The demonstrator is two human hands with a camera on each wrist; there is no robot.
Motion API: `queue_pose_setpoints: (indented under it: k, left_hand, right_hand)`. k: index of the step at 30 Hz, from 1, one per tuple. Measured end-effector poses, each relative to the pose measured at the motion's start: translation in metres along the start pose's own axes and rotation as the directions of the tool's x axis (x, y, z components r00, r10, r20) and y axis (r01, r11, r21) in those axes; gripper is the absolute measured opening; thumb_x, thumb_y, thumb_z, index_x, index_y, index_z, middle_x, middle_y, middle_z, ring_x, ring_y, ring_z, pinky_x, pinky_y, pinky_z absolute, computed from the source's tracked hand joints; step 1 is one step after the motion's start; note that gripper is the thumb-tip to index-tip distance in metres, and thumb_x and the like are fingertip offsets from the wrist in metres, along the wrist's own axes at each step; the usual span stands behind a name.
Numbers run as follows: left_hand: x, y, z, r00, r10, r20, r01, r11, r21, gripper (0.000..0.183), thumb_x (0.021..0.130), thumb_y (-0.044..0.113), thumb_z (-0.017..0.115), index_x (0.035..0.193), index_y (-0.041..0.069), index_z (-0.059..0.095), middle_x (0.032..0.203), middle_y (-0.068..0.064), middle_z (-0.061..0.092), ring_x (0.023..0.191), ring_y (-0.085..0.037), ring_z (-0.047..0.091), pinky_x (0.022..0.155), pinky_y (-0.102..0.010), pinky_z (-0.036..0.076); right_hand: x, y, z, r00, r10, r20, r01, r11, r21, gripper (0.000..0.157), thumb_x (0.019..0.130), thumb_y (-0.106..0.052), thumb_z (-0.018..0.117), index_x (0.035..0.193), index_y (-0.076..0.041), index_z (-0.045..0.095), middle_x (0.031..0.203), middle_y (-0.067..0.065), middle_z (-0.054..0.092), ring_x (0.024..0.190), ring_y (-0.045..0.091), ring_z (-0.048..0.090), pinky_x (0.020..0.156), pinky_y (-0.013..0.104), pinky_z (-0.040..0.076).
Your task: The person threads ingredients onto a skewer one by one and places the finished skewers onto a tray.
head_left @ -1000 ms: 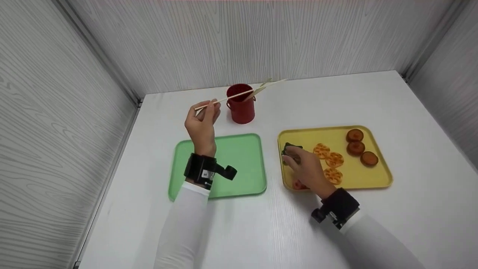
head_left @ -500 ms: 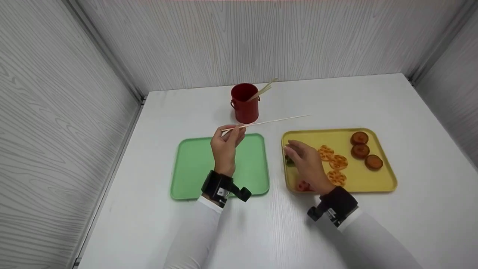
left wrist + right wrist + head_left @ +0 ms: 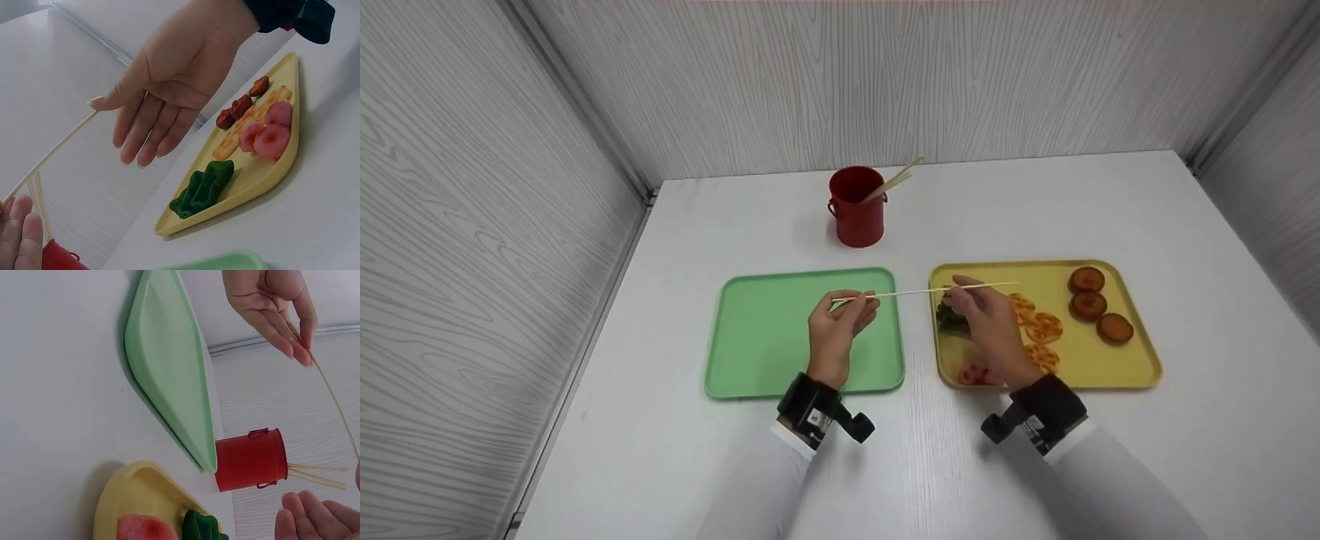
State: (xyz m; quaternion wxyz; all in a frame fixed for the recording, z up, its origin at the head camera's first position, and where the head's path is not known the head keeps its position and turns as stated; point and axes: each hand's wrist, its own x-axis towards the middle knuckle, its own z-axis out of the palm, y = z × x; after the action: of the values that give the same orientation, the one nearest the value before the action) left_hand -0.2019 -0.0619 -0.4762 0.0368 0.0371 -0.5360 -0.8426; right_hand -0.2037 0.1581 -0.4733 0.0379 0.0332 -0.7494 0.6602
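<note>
Here we have the left hand [image 3: 838, 330] pinching the skewer [image 3: 915, 292] near one end—likely to keep its length free—above both trays [image 3: 765, 330]; the right hand [image 3: 994, 326] meets it, fingers loosely extended, ungripping.

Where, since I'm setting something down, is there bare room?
The white table is bare right of the red bucket, beyond the yellow tray, and left of the green tray. That tray's left half is bare, beside the left hand. Crowded: the yellow tray's left half, under the right hand, with green pieces and pink pieces; the skewer crosses above the gap between trays.
</note>
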Motion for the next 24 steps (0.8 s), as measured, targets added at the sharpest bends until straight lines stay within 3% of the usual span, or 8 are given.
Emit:
queue_pose_setpoints:
  k: [6, 14, 19, 24]
  left_hand:
    - [-0.006, -0.007, -0.002, 1.0, -0.01, 0.03, 0.008, 0.999, 0.049, 0.01, 0.093, 0.001, 0.063, 0.1, -0.004, 0.057, 0.107, -0.029, 0.066, 0.086, -0.018, 0.071, 0.085, -0.035, 0.057]
    - [-0.009, -0.015, -0.005, 0.992, -0.063, 0.107, 0.048, 0.99, 0.13, 0.012, 0.092, 0.001, 0.065, 0.1, -0.004, 0.058, 0.105, -0.025, 0.067, 0.085, -0.015, 0.069, 0.083, -0.031, 0.056]
    - [-0.01, -0.017, -0.008, 0.967, -0.139, 0.212, 0.091, 0.971, 0.22, 0.017, 0.092, 0.002, 0.066, 0.106, -0.004, 0.059, 0.106, -0.023, 0.068, 0.086, -0.015, 0.068, 0.084, -0.031, 0.056]
    - [-0.011, -0.017, -0.008, 0.927, -0.204, 0.315, 0.119, 0.956, 0.269, 0.024, 0.092, 0.002, 0.065, 0.114, -0.007, 0.058, 0.108, -0.024, 0.067, 0.085, -0.015, 0.068, 0.087, -0.037, 0.056]
  right_hand:
    - [-0.002, 0.001, -0.002, 1.0, 0.009, 0.007, -0.01, 0.996, 0.092, 0.042, 0.104, -0.023, 0.046, 0.136, 0.004, 0.049, 0.121, 0.027, 0.06, 0.111, 0.033, 0.061, 0.095, 0.034, 0.051]
    - [0.0, 0.0, -0.005, 0.999, 0.039, -0.006, -0.038, 0.993, 0.115, 0.04, 0.104, -0.023, 0.047, 0.132, 0.006, 0.052, 0.119, 0.025, 0.062, 0.103, 0.021, 0.065, 0.094, 0.032, 0.052]
    - [-0.001, -0.001, -0.01, 0.999, 0.044, -0.005, -0.042, 0.977, 0.211, 0.038, 0.101, -0.026, 0.051, 0.12, 0.006, 0.058, 0.115, 0.026, 0.065, 0.101, 0.022, 0.067, 0.093, 0.033, 0.053]
    - [-0.002, -0.006, -0.014, 0.999, 0.033, 0.001, -0.032, 0.959, 0.282, 0.033, 0.1, -0.026, 0.054, 0.113, 0.004, 0.06, 0.111, 0.023, 0.067, 0.101, 0.027, 0.068, 0.089, 0.034, 0.054]
